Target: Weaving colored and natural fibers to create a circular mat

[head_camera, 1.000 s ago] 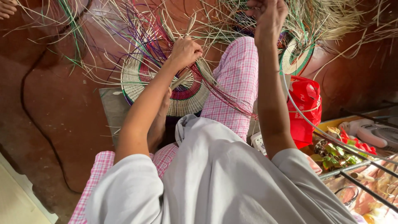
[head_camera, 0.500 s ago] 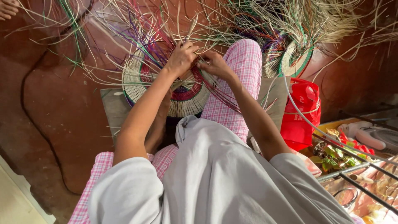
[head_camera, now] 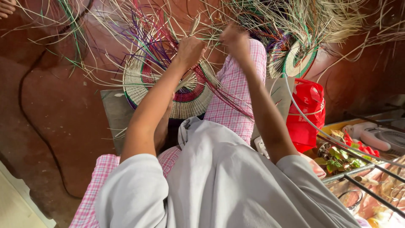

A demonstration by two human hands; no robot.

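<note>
Both hands sit inside a thicket of loose straw strands (head_camera: 139,38) that fan from nine through twelve to two o'clock, so no straight path runs outward there. The left hand (head_camera: 190,50) presses against the round woven disc (head_camera: 168,90), which blocks six to eight o'clock. The right hand (head_camera: 234,39) hovers over the raised pink-checked knee (head_camera: 240,84), closing five o'clock. At three o'clock a second woven piece (head_camera: 297,61) and red bag (head_camera: 310,109) crowd in. Bare reddish floor (head_camera: 55,114) at eight o'clock lies open.
</note>
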